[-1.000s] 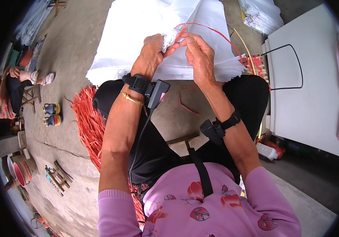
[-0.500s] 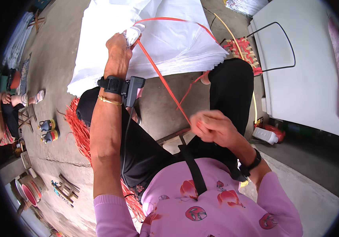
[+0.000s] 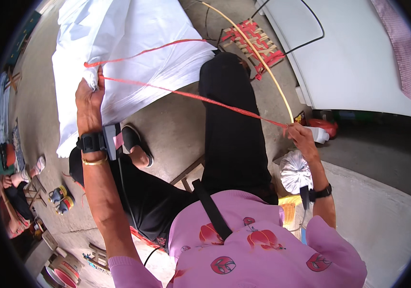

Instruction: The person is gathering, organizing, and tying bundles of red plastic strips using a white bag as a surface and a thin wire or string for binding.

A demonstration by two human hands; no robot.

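My left hand [image 3: 90, 96] is closed round a bunched corner of a white stack of thin sheets, perhaps woven sacks [image 3: 143, 43], lying over my knees. A red plastic strip [image 3: 191, 96] loops about that gathered bunch. One length of it runs taut across my right leg to my right hand [image 3: 302, 139], whose fingers pinch it at the far right. The other length [image 3: 157, 48] trails over the white stack toward the woven stool. What lies inside my left palm is hidden.
A stool with a red and beige woven seat [image 3: 258, 41] stands ahead right, beside a large white cabinet [image 3: 349, 57]. A thin yellow cane or tube [image 3: 258, 53] arches nearby. A tied white bundle [image 3: 295, 172] sits by my right wrist. Another person [image 3: 16, 197] sits far left, near dark bottles [image 3: 61, 199].
My right hand has swung outward to the right, drawing the red strip long and straight. My left hand still grips the white bunch. The view has shifted, so the surroundings appear displaced.
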